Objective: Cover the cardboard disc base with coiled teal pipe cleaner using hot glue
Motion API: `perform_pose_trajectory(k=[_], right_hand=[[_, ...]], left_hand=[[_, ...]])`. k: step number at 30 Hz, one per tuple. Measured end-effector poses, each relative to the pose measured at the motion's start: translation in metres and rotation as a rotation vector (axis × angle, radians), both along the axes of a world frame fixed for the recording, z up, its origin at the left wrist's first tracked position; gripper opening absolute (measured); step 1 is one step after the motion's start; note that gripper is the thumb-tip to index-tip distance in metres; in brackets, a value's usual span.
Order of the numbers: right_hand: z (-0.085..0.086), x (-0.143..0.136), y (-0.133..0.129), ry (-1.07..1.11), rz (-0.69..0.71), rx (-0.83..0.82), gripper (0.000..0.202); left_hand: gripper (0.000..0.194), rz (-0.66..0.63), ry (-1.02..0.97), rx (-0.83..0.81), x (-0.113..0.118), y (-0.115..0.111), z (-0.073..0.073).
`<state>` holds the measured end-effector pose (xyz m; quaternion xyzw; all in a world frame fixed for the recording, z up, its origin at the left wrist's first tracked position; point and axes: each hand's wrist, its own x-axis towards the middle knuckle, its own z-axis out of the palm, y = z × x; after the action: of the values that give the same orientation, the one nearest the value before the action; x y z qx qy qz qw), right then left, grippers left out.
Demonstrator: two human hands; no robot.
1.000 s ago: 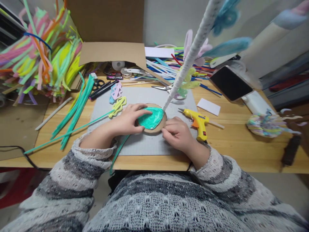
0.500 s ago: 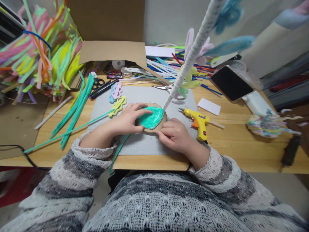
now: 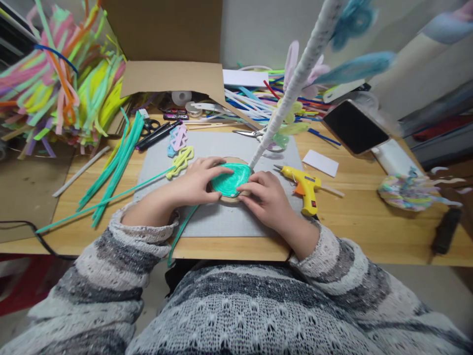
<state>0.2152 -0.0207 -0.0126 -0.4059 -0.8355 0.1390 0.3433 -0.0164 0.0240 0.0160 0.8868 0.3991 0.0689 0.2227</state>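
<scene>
A coil of green pipe cleaner (image 3: 233, 178) covers most of a round brown base (image 3: 229, 199) lying on the grey cutting mat (image 3: 221, 224). From the base's right rim rises a tall white wrapped stem (image 3: 283, 106), tilted right, with fuzzy flowers and leaves. My left hand (image 3: 201, 181) holds the base's left side, its index finger over the coil and its thumb at the near edge. At the lower right edge of the coil, the fingertips of my right hand (image 3: 266, 199) are pinched against it; the thumb is near the base's rim. Green pipe cleaners pass beside and under my left arm.
Right of the mat lies a yellow glue gun (image 3: 305, 185), near a white card (image 3: 320, 162) and a phone (image 3: 355, 126). Scissors (image 3: 249, 133) lie behind the base. Green pipe cleaners (image 3: 118, 170) and black markers (image 3: 158, 136) are at left, below a big colourful bundle (image 3: 62, 84).
My right hand's fingers have lifted from the base's rim and moved up onto the lower right edge of the green coil. My left hand keeps its place.
</scene>
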Motion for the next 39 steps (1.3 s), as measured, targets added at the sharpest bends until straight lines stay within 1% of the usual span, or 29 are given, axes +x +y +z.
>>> perform_pose_trajectory(k=[2,7,12,17,20,25,32,39], right_hand=[[-0.004,-0.001,0.001,-0.06,-0.011,0.02,0.007],[-0.006,-0.004,0.002,-0.093,-0.033,0.028,0.011],[-0.001,-0.003,0.001,-0.1,-0.03,-0.095,0.01],[0.005,0.0,0.0,0.045,0.013,-0.195,0.011],[0.006,0.0,-0.001,0.084,0.024,-0.262,0.012],[0.007,-0.001,-0.002,0.066,0.029,-0.302,0.013],[0.005,0.001,-0.001,-0.001,-0.055,-0.288,0.009],[0.004,0.001,0.0,-0.187,-0.221,-0.236,0.01]], left_hand=[[0.061,0.001,0.004,-0.004,0.0,0.0,0.0],[0.06,0.001,0.002,-0.001,0.0,0.0,-0.002],[0.062,0.0,0.003,0.007,-0.001,0.001,-0.003],[0.061,-0.002,0.002,0.006,0.0,0.001,-0.002],[0.06,-0.004,-0.005,0.008,0.001,0.001,-0.002],[0.06,-0.009,-0.006,0.007,0.0,0.001,-0.001],[0.06,-0.004,-0.013,0.002,0.0,0.001,-0.002],[0.06,-0.006,-0.01,0.005,0.0,0.001,-0.002]])
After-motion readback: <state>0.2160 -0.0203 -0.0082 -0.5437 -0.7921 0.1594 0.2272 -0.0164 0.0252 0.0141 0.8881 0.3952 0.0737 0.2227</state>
